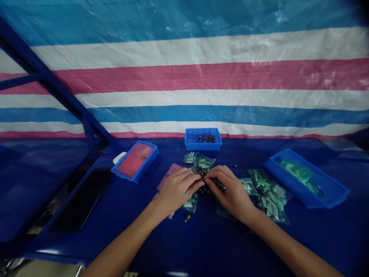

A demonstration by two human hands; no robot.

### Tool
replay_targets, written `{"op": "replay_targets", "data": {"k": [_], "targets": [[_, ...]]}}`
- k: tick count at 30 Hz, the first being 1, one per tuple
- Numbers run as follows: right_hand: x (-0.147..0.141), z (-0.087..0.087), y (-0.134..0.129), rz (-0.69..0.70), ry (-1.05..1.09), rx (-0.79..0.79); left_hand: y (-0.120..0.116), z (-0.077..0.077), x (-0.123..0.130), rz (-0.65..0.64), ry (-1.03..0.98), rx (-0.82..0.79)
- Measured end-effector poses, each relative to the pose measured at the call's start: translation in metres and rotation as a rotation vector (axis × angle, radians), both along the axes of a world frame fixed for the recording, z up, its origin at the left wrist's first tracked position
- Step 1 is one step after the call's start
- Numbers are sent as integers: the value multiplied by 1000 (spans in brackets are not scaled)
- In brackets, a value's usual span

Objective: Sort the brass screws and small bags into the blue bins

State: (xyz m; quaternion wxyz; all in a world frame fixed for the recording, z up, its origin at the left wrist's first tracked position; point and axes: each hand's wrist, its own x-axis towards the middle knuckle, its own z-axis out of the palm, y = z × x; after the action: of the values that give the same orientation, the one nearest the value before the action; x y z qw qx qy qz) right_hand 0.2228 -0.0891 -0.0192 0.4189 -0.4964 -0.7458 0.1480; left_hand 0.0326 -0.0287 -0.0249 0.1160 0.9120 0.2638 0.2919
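Observation:
My left hand (180,188) and my right hand (229,190) meet fingertip to fingertip over a pile of small dark, brass-coloured metal parts (205,189). Thumb and fingers of each are pinched together; what lies between them is too small to make out. Just beyond the pile are clear green-tinted bags (205,161) with pale strip-like pieces inside. Pink bags (171,173) lie partly under my left hand. One loose brass part (187,217) rests nearer to me, and another small part (233,165) lies beyond my right hand.
A blue bin (203,146) with more metal parts stands at the back. To the left is a blue bin (138,173) of pink bags, near a dark flat panel (82,200). On the right, more filled bags (272,196) lie beside a blue bin (325,200) holding green bags.

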Motion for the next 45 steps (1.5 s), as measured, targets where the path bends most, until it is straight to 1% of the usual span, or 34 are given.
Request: {"op": "replay_targets", "data": {"k": [4,6,8,11,14,17,21,25,28,33,35,37,40,42,44,45], "targets": [[2,1,-1,-5,11,-23,0,0,1,-6,-40,-36],[3,1,0,3,6,-41,-1,1,1,4,-28,15],[4,1,1,15,-6,-63,-1,2,0,6,-6,100],[4,1,2,45,-2,-121,-1,3,0,-31,16,212],[3,2,2,74,52,-187,-1,2,0,-72,24,259],[4,3,2,31,91,-206,0,1,-1,-74,31,273],[8,2,3,-42,82,-167,4,1,-3,16,36,252],[11,1,6,-49,52,-126,7,3,-7,68,81,214],[9,0,5,-30,36,-120,8,3,-8,60,91,211],[8,-2,6,-13,-15,-165,6,0,-5,-3,107,259],[10,3,12,-24,-57,-162,7,-1,-3,-7,116,289],[13,12,25,-89,-95,-113,8,-2,-3,-2,120,315],[23,31,55,-233,-153,47,10,-3,-4,-5,128,323],[31,40,77,-292,-218,168,12,-3,-7,-9,144,315],[40,41,93,-323,-298,229,14,-3,-9,-2,173,293],[44,39,97,-334,-330,232,15,-3,-11,6,190,279]]}}
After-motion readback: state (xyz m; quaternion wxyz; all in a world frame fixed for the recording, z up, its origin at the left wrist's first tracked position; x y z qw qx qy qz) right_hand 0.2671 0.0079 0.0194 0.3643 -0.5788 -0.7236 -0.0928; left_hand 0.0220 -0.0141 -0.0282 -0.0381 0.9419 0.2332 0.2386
